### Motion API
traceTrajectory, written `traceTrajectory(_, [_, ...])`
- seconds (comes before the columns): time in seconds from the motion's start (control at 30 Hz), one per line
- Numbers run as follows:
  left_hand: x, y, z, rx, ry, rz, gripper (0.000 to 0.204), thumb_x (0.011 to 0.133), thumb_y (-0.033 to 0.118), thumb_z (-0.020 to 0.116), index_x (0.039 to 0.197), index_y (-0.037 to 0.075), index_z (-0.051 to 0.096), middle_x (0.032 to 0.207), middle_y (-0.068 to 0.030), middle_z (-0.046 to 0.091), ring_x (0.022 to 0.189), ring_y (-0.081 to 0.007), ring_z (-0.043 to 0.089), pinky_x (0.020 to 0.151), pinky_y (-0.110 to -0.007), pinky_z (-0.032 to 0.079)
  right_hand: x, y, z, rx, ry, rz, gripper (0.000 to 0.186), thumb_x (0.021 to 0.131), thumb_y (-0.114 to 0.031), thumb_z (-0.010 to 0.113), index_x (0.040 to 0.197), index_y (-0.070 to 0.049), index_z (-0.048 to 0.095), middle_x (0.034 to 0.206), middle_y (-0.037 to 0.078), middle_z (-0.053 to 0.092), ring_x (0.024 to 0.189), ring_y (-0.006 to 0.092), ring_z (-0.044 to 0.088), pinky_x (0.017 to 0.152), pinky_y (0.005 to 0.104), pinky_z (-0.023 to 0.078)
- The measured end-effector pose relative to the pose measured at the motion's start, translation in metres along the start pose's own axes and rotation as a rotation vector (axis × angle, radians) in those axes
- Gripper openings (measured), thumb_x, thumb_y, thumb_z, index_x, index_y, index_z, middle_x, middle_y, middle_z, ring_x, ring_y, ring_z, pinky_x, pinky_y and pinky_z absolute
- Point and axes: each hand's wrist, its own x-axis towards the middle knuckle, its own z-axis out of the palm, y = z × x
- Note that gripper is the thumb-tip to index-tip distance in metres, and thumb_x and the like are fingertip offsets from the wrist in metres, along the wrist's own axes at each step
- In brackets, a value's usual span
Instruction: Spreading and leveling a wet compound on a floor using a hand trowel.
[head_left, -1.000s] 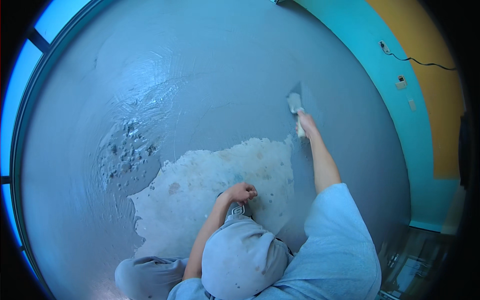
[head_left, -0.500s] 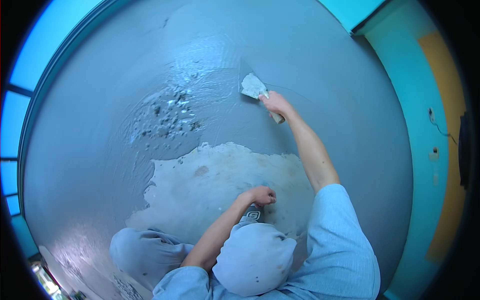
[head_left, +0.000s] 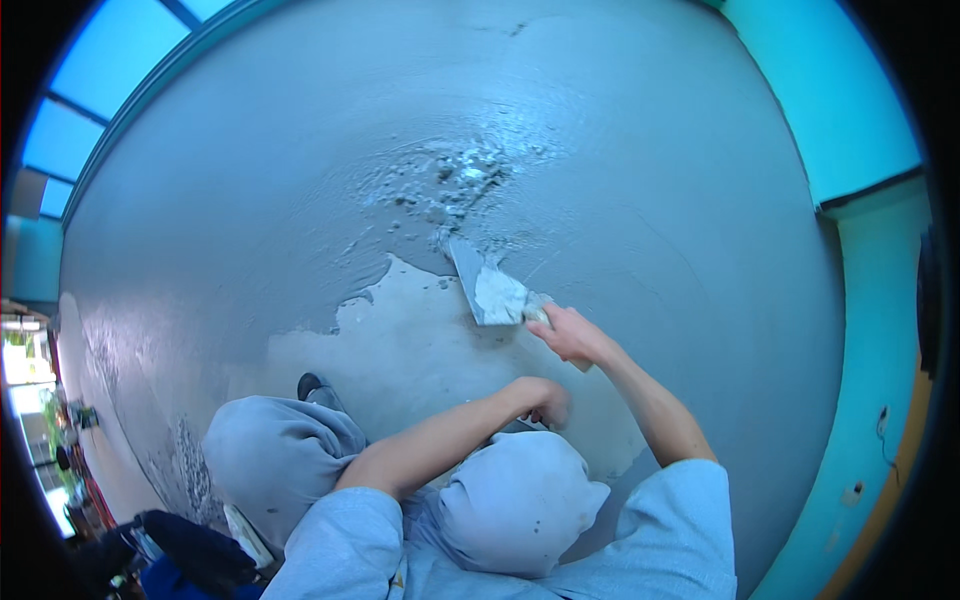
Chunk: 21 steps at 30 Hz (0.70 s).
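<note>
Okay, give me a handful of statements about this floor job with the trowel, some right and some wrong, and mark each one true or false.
1. The right hand holds a trowel with its blade on the floor. True.
2. The left hand also grips the trowel. False: it rests lower down, near the raised knee, apart from the tool.
3. The whole floor is covered in wet grey coating. False: a pale bare patch remains in front of the person.
4. A rough, lumpy heap of material lies just beyond the trowel tip. True.
5. The person wears shorts. False: light grey trousers cover the knees.
</note>
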Motion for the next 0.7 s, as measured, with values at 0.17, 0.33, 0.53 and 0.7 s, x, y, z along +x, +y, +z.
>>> traceTrajectory(0.17, [-0.055, 0.0, -0.028, 0.224, 0.08, -0.039, 0.026, 0.073, 0.021, 0.053, 0.09, 0.005, 0.066, 0.084, -0.0139, 0.064, 0.073, -0.0282, 0.061, 0.064, -0.041, 0.049, -0.011, 0.009, -0.023, -0.299, 0.133, -0.071, 0.043, 0.082, -0.031, 0.053, 0.108, 0.002, 0.046, 0.086, 0.026, 0.06, 0.083, 0.0412, 0.058, 0.074, 0.0494, 0.045])
traceTrajectory(0.33, [-0.158, -0.024, -0.049, 0.511, 0.451, -0.116, 0.02, 0.077, 0.02, 0.051, 0.083, 0.007, 0.065, 0.086, -0.0165, 0.063, 0.082, -0.034, 0.061, 0.07, -0.044, 0.049, 0.067, 0.022, -0.073, -0.49, 0.574, -0.113, 0.044, 0.077, -0.018, 0.054, 0.114, 0.001, 0.04, 0.081, 0.023, 0.06, 0.076, 0.0415, 0.059, 0.069, 0.0505, 0.047])
traceTrajectory(0.53, [-0.268, -0.039, -0.032, 0.435, 0.745, -0.09, 0.016, 0.081, 0.02, 0.05, 0.085, 0.009, 0.061, 0.085, -0.0127, 0.059, 0.079, -0.0322, 0.059, 0.067, -0.044, 0.047, 0.172, -0.018, -0.122, -0.657, 0.759, -0.145, 0.033, 0.08, -0.009, 0.047, 0.11, 0.003, 0.047, 0.08, 0.02, 0.063, 0.075, 0.0377, 0.062, 0.066, 0.0462, 0.05])
traceTrajectory(0.7, [-0.283, -0.046, -0.004, 0.387, 0.714, -0.15, 0.016, 0.083, 0.022, 0.05, 0.087, 0.01, 0.061, 0.088, -0.0107, 0.06, 0.082, -0.0307, 0.06, 0.069, -0.042, 0.048, 0.201, -0.046, -0.085, -0.681, 0.652, -0.211, 0.018, 0.082, -0.008, 0.043, 0.093, 0.002, 0.052, 0.081, 0.019, 0.064, 0.077, 0.0338, 0.064, 0.065, 0.0414, 0.052])
